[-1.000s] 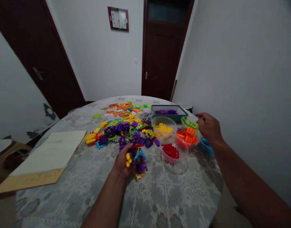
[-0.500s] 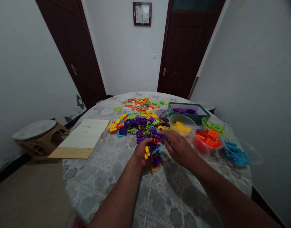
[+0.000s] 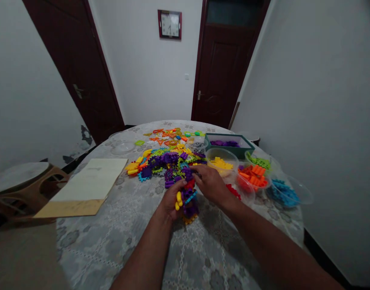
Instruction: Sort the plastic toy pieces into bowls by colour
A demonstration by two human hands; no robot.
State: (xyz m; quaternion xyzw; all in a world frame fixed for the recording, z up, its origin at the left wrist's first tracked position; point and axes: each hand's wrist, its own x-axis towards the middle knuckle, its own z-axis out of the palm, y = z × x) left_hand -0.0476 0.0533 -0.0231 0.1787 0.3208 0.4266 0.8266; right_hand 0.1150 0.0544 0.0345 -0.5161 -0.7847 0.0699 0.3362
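Toy: block toy (image 3: 187, 203), purple, yellow, blue
Left hand (image 3: 169, 199): fingers wrapped around toy
Right hand (image 3: 210, 183): at toy's 1 o'clock, fingertips pinching its top
Loose blocks (image 3: 166, 159): at toy's 12 o'clock

The right hand (image 3: 211, 184) covers the top of the block model (image 3: 187, 203), so what its fingertips pinch cannot be told. The left hand (image 3: 170, 199) hides the model's left side. The tub of red pieces (image 3: 243, 189) sits half behind the right wrist. The single pieces in the loose pile (image 3: 166, 161) at mid-frame are too small to tell apart. The stool (image 3: 18, 189) is cut by the left edge, and the near rim of the bench (image 3: 112, 249) by the bottom edge.
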